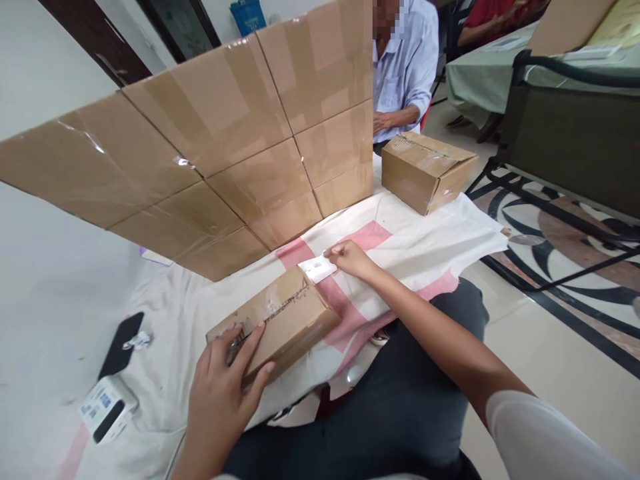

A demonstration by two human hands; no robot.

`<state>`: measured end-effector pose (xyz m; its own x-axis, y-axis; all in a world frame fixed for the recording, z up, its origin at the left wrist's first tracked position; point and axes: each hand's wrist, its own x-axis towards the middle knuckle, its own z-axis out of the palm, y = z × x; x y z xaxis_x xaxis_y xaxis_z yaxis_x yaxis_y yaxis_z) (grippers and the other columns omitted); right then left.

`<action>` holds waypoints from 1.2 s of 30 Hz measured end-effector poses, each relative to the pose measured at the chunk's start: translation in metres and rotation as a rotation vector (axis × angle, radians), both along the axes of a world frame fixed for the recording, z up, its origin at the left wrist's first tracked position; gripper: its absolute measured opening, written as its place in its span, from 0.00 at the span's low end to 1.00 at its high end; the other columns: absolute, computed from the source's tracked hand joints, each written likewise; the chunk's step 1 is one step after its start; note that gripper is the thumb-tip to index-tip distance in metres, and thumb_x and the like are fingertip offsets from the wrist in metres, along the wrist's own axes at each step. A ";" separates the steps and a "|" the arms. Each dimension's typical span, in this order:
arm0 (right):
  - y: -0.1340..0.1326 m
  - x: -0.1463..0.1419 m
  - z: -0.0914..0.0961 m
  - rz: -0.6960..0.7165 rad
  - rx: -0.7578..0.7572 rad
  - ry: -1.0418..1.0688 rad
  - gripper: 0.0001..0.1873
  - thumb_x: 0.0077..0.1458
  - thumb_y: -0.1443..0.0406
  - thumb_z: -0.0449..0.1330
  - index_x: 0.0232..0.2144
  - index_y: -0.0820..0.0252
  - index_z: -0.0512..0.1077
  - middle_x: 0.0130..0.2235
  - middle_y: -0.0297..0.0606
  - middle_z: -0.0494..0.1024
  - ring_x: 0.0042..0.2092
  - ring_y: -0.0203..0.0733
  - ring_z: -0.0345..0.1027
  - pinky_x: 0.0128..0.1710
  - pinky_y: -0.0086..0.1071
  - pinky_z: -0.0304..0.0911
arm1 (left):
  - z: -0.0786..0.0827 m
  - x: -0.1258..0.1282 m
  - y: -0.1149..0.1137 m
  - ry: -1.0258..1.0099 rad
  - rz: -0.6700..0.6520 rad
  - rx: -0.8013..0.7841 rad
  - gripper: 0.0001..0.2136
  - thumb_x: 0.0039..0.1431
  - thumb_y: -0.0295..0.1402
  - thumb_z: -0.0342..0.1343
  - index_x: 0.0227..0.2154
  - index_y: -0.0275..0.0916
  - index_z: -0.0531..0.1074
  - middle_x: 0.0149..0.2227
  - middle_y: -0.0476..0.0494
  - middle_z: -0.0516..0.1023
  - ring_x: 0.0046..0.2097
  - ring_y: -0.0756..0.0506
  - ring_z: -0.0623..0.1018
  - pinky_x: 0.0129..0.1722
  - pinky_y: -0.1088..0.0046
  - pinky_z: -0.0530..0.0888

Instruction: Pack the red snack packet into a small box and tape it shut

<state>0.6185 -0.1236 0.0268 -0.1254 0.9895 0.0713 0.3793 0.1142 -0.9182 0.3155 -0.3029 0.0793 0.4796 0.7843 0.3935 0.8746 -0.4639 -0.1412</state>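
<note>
Black phone (120, 345) and small white device (107, 407) lying well left of taped box (279, 321) | left hand (223, 383) pressed flat, fingers spread, on box's near end, not clasping | box resting on white-and-pink cloth (415, 247) | right hand (350, 258) just beyond box's far corner, pinching white label (317, 268) | second carton (425, 170) far right, behind.

taped brown carton (287, 319) lies flat on cloth, white label (318, 269), perhaps printed, at its far corner.

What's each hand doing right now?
Left hand: open, flat on the small cardboard box.
Right hand: pinching a white label at the box's far end.
</note>
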 end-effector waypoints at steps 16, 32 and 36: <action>0.021 0.024 -0.009 0.204 0.078 -0.007 0.17 0.45 0.67 0.56 0.13 0.57 0.52 0.19 0.27 0.55 0.27 0.33 0.54 0.30 0.30 0.49 | -0.003 -0.007 0.001 -0.025 -0.016 -0.015 0.33 0.64 0.39 0.59 0.70 0.52 0.55 0.56 0.34 0.68 0.58 0.32 0.73 0.53 0.52 0.73; 0.028 0.037 0.004 0.257 -0.115 0.142 0.18 0.40 0.69 0.57 0.15 0.55 0.48 0.18 0.24 0.47 0.21 0.29 0.52 0.21 0.25 0.48 | 0.001 -0.005 0.001 -0.011 -0.012 -0.021 0.32 0.65 0.38 0.57 0.70 0.51 0.54 0.56 0.33 0.67 0.58 0.31 0.72 0.52 0.51 0.73; 0.029 0.037 0.005 0.229 -0.189 0.190 0.22 0.42 0.70 0.60 0.15 0.55 0.48 0.18 0.26 0.52 0.23 0.33 0.63 0.20 0.24 0.57 | 0.002 -0.003 0.002 -0.011 -0.017 -0.011 0.32 0.66 0.38 0.57 0.70 0.51 0.55 0.55 0.33 0.67 0.57 0.31 0.73 0.52 0.51 0.73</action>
<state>0.6559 -0.0943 0.0320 -0.3480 0.9351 -0.0668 0.1837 -0.0018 -0.9830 0.3122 -0.3012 0.0809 0.4887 0.7801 0.3906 0.8679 -0.4804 -0.1263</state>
